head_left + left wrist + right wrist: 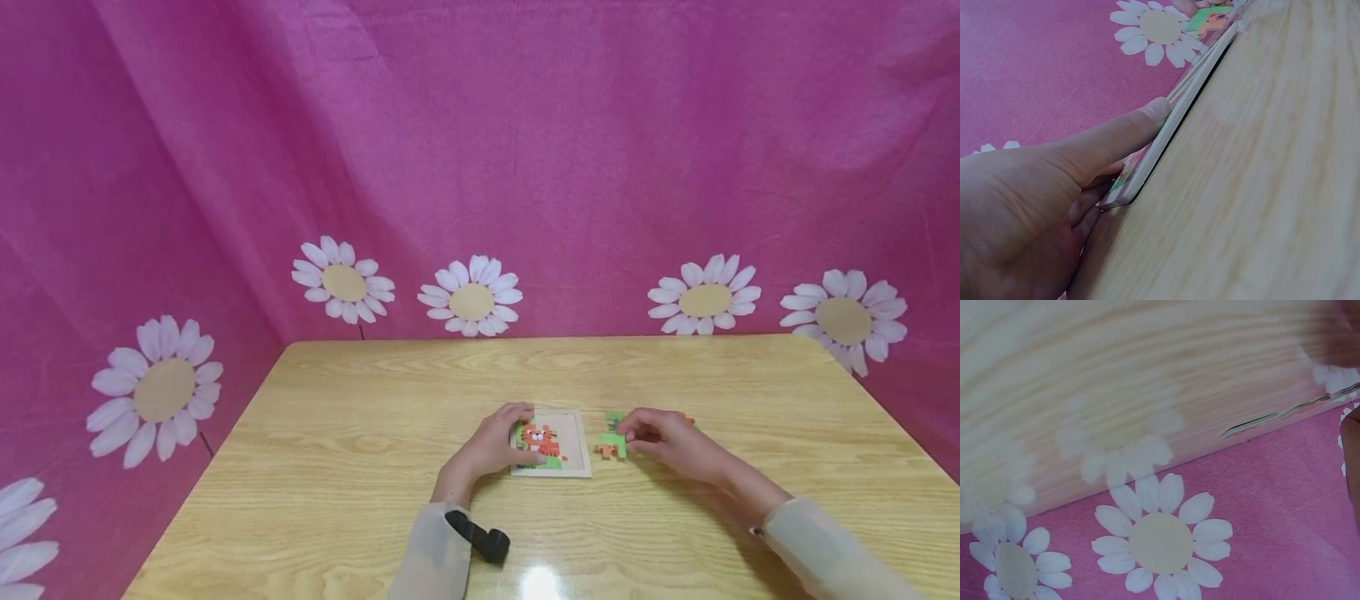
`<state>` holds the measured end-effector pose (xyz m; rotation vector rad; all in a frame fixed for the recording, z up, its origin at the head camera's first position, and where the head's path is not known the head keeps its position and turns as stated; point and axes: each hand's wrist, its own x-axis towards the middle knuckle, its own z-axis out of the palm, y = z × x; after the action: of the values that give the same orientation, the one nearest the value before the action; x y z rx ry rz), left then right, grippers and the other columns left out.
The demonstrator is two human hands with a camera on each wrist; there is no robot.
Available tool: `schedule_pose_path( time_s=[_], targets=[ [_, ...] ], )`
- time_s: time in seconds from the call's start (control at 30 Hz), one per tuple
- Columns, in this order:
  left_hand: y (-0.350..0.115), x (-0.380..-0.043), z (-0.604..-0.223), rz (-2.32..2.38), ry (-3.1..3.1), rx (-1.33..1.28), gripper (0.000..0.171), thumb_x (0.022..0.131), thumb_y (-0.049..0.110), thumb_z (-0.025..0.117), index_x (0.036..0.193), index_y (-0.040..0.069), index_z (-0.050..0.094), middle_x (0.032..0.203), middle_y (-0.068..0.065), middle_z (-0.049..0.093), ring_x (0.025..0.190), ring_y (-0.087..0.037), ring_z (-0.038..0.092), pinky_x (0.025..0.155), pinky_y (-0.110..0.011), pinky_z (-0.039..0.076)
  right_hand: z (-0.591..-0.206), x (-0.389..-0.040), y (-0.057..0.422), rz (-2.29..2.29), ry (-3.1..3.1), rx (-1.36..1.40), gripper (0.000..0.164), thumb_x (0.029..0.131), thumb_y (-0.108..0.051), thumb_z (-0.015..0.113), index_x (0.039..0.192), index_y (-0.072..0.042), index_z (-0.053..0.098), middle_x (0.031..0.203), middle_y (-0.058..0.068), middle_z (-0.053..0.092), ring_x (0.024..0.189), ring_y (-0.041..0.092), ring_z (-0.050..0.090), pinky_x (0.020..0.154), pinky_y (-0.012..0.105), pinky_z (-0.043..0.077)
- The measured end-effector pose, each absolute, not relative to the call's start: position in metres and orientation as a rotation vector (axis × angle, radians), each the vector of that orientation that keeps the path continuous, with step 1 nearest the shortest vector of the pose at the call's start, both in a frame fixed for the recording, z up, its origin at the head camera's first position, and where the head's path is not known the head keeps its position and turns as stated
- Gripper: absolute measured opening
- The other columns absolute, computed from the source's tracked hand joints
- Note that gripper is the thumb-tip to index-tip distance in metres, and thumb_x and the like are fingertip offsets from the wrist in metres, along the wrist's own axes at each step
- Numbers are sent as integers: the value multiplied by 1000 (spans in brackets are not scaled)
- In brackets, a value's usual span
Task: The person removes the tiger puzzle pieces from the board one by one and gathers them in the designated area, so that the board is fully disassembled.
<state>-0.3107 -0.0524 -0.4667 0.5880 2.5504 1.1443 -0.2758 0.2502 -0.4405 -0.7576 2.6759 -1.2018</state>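
My left hand (pixel 491 442) holds the left side of a square wooden puzzle board (pixel 576 446), thumb along the near edge and fingers at the far edge. Inside its frame sits part of an orange tiger picture (pixel 538 437) with green bits. In the left wrist view the thumb (pixel 1159 109) lies on the board's rim. To the right, my right hand (pixel 675 442) pinches a green and orange puzzle piece (pixel 617 442) between thumb and fingers. Only a sliver of the right hand (pixel 1352 450) shows in the right wrist view.
Another green puzzle piece (pixel 613 419) lies just behind the pinched one. An orange-red piece (pixel 691 421) shows partly behind the right hand. The wooden table (pixel 337 467) meets a pink curtain with printed daisies (pixel 585 167) at its back and left.
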Motion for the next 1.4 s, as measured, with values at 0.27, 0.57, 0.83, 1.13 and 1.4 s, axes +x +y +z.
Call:
schedule_pose_path(
  time_s=[0.27, 0.57, 0.83, 1.13, 1.4],
  targets=[
    [-55, -311, -464, 1130, 2547, 638, 74, 81, 32, 80, 144, 10, 47, 156, -4, 39, 147, -25, 32, 121, -45, 30, -443, -275, 260, -1241, 2671, -839, 13, 90, -2, 65, 102, -5, 68, 91, 6, 65, 82, -5, 52, 68, 16, 51],
    [-55, -311, -464, 1131, 2548, 638, 74, 82, 32, 79, 144, 9, 47, 156, -4, 39, 148, -25, 32, 121, -46, 30, -444, -275, 266, -1180, 2703, -837, 12, 90, -5, 67, 101, -7, 67, 89, 2, 65, 80, -6, 50, 66, 16, 49],
    [-54, -311, -466, 1118, 2559, 642, 74, 82, 34, 79, 145, 10, 47, 156, -3, 39, 147, -25, 33, 120, -46, 31, -446, -275, 267, -1148, 2697, -843, 11, 90, -4, 67, 100, -8, 67, 86, 1, 64, 78, -6, 50, 65, 16, 48],
    [-54, -311, -467, 1104, 2565, 632, 74, 82, 34, 79, 144, 11, 47, 156, -4, 39, 146, -25, 34, 121, -46, 31, -452, -278, 267, -1079, 2751, -823, 13, 88, -1, 68, 99, -7, 67, 84, -5, 63, 78, -7, 48, 65, 15, 45],
    [-53, -310, -465, 1125, 2554, 633, 74, 82, 33, 79, 144, 10, 47, 155, -4, 40, 146, -25, 34, 121, -45, 31, -450, -278, 266, -1005, 2772, -787, 12, 88, -5, 68, 100, -8, 67, 86, -7, 64, 79, -8, 49, 69, 15, 45]
  ],
)
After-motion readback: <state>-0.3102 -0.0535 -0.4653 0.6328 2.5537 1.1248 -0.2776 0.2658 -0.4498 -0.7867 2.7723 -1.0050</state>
